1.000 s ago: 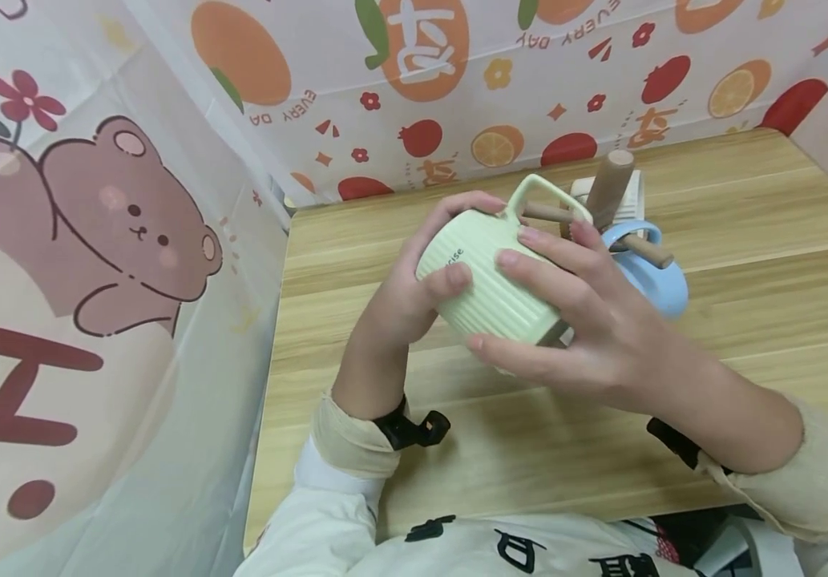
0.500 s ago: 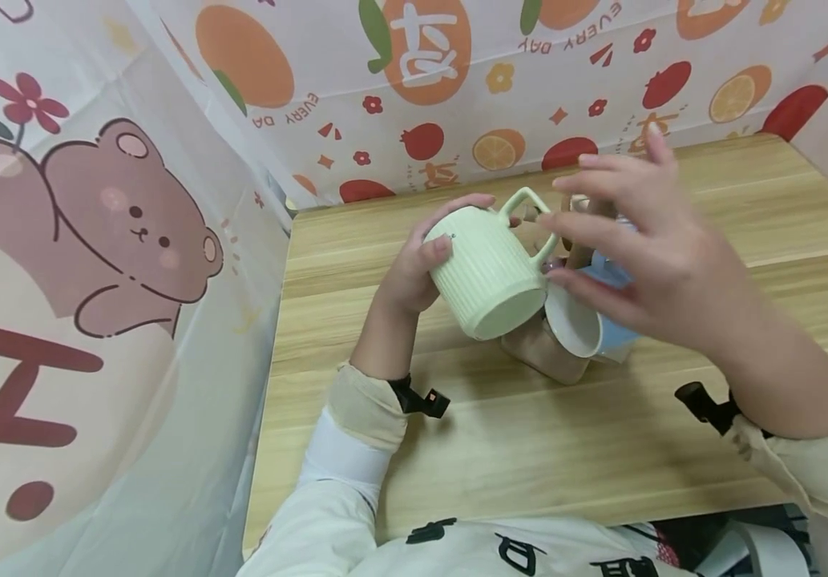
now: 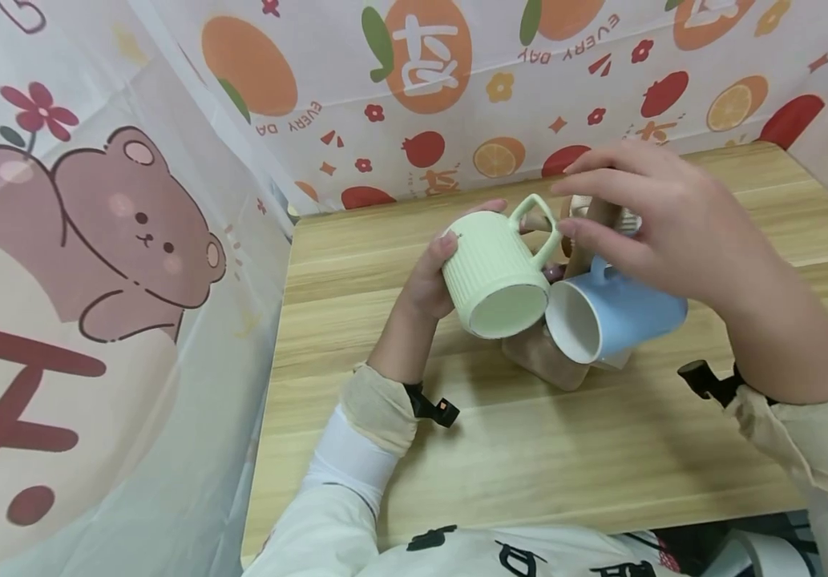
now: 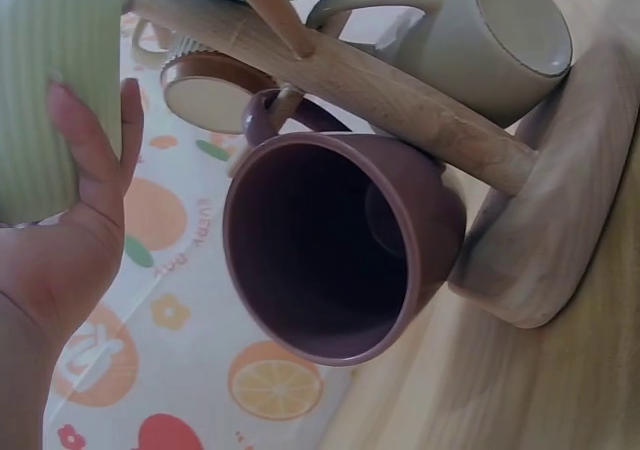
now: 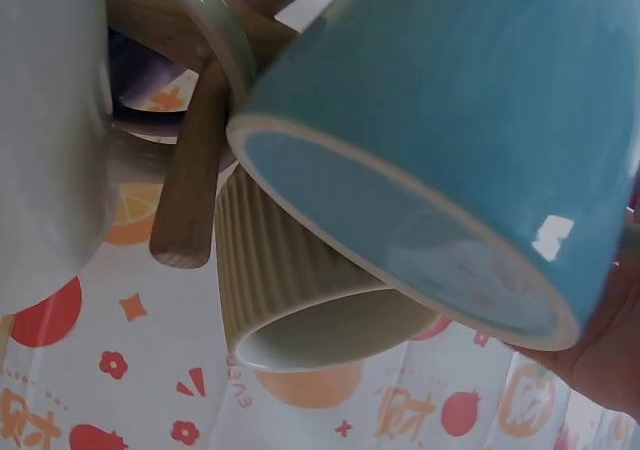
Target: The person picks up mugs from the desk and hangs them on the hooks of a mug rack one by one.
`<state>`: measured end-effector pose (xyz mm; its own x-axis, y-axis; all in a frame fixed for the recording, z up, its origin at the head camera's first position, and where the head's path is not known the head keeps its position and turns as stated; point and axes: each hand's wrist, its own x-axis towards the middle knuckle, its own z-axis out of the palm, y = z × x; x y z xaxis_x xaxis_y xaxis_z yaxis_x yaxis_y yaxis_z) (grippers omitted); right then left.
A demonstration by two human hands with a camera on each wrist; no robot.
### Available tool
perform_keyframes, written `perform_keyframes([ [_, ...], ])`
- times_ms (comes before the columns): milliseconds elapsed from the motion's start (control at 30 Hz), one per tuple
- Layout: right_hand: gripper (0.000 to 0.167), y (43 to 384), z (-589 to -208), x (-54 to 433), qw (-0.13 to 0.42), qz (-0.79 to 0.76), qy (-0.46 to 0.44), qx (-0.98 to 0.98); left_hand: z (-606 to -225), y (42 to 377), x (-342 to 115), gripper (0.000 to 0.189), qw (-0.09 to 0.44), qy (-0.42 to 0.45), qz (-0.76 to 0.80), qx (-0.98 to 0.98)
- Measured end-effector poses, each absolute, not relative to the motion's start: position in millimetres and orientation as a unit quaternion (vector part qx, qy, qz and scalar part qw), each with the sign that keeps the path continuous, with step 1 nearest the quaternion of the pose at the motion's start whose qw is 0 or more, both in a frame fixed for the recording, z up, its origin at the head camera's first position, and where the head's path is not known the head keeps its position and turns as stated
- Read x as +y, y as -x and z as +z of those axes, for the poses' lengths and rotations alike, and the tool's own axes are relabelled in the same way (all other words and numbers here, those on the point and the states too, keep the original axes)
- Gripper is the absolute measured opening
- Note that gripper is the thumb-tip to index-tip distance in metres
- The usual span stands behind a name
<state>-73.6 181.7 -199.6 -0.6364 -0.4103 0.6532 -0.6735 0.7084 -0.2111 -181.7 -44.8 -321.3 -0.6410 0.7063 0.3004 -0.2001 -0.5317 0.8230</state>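
Note:
My left hand point(image 3: 430, 276) grips a pale green ribbed mug point(image 3: 489, 264), its thumb on the side. The mug is tilted, base towards me and handle up to the right. My right hand point(image 3: 673, 216) arches over the wooden mug tree point(image 4: 400, 100), its thumb tip close to the green mug's handle; contact is unclear. Below it a light blue mug point(image 3: 633, 312) hangs on the tree with its mouth facing left. The left wrist view shows a purple mug point(image 4: 425, 210) and a grey-white mug point(image 4: 470, 50) on the tree.
A ribbed beige mug point(image 5: 290, 260) hangs behind the blue one in the right wrist view, beside a wooden peg point(image 5: 190, 190). The tree's base point(image 3: 547, 357) stands on the wooden table point(image 3: 601, 465). Printed curtains point(image 3: 356, 72) close off the back and left.
My right hand has let go of the green mug and moved up and back over the tree. The left hand has turned the mug base-forward. The blue mug's mouth has come into view.

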Motion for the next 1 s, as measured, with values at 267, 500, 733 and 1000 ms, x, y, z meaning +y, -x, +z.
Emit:
perform_keyframes([
  [267, 0.052, 92, -192, 190, 0.183, 0.284, -0.346, -0.875, -326, 182, -42, 0.089, 0.303, -0.321, 0.813, 0.380],
  [500, 0.050, 97, -185, 196, 0.079, 0.322, -0.282, -0.900, -325, 180, -39, 0.097, 0.306, -0.317, 0.803, 0.403],
  [733, 0.056, 99, -186, 198, 0.022, 0.357, -0.251, -0.900, -323, 179, -36, 0.097, 0.327, -0.332, 0.788, 0.402],
  [1000, 0.064, 100, -189, 199, 0.044, 0.368, -0.270, -0.889, -327, 176, -37, 0.082, 0.267, -0.257, 0.797, 0.477],
])
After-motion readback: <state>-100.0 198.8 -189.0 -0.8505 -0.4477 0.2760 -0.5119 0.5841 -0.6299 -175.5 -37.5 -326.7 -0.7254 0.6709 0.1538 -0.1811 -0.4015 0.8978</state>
